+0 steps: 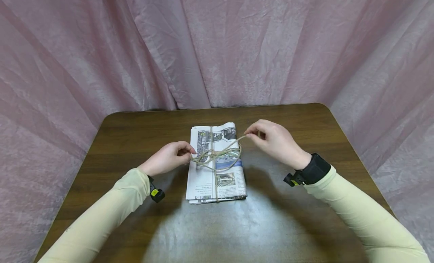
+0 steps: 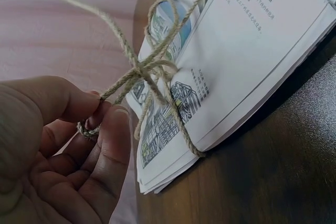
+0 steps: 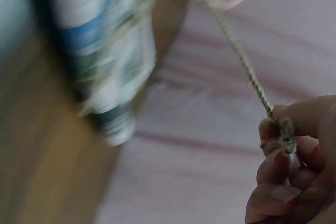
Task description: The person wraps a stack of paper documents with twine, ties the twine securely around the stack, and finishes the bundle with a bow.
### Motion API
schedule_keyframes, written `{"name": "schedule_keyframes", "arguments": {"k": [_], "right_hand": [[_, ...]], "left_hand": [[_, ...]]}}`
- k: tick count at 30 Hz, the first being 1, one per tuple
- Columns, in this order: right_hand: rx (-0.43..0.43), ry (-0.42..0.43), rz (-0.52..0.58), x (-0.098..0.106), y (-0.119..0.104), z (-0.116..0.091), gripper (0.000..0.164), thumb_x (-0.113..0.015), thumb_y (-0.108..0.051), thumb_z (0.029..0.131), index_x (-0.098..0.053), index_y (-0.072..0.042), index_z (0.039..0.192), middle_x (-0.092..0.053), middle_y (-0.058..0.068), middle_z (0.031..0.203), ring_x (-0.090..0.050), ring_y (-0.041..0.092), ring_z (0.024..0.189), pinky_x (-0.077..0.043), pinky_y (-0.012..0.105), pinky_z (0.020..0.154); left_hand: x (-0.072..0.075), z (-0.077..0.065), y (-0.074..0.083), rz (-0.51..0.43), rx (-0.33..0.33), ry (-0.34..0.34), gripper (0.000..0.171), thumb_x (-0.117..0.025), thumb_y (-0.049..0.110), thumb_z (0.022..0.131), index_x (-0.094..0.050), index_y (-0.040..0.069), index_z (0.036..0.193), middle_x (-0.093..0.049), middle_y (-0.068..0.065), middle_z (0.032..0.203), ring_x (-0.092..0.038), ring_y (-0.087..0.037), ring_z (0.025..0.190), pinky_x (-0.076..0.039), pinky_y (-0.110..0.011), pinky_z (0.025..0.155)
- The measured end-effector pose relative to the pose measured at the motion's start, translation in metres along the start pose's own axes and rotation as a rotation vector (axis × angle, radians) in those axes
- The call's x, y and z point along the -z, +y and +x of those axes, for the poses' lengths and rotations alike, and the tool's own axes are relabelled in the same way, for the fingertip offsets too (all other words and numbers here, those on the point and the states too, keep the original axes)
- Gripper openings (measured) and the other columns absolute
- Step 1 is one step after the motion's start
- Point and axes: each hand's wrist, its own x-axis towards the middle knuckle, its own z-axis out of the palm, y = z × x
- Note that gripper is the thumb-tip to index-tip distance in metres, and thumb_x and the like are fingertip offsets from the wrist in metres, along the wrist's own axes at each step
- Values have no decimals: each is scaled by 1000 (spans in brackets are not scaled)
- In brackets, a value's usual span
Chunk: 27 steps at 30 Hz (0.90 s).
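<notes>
A folded stack of newspapers (image 1: 201,182) lies on the table, with jute twine (image 1: 216,182) running lengthwise over it. Loops of the twine cross in a loose knot (image 2: 143,71) above the middle of the top page. At the stack's left edge my left hand (image 1: 169,156) pinches a twine loop (image 2: 107,92) between thumb and fingertips. Off the upper right side, my right hand (image 1: 276,141) holds a strand drawn out from the knot, pinched close to its small knotted end (image 3: 283,139). Another loop (image 1: 240,155) hangs over the stack's right side.
The brown wooden table (image 1: 264,225) has rounded far corners. Behind it hangs a pink curtain (image 1: 257,48). Each wrist wears a strap with a small camera, the right one a wide black band (image 1: 313,169).
</notes>
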Motion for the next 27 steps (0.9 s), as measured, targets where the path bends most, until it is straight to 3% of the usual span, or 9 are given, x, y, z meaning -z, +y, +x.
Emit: {"name": "schedule_keyframes", "arguments": {"k": [6, 14, 19, 27], "right_hand": [[-152, -88, -31, -18, 53, -7, 13, -69, -19, 100, -78, -13, 108, -64, -4, 90, -53, 14, 77, -43, 35, 69], [-241, -102, -97, -47, 86, -11, 14, -68, -19, 100, -78, -13, 106, -70, 0, 96, -59, 19, 81, -47, 40, 71], [-251, -154, -117, -60, 95, -17, 15, -67, -17, 99, -78, -11, 106, -72, 2, 100, -65, 21, 91, -51, 44, 80], [-195, -89, -95, -49, 78, -12, 15, -69, -21, 99, -77, -12, 108, -69, 0, 100, -62, 20, 91, -51, 39, 77]], "left_hand": [[0, 0, -2, -5, 15, -8, 23, -58, 15, 102, -70, 7, 119, -70, -2, 102, -64, -18, 86, -54, -37, 79], [-3, 0, -7, -15, 37, -8, 21, -61, 16, 103, -73, 6, 117, -72, -9, 107, -67, -20, 86, -54, -35, 77], [-6, 1, -9, -52, 48, -32, 19, -62, 16, 103, -73, 6, 115, -72, -11, 107, -67, -18, 84, -55, -37, 77], [-5, 1, -9, -80, 70, -50, 21, -62, 17, 103, -72, 6, 118, -72, -11, 112, -68, -21, 87, -56, -39, 79]]}}
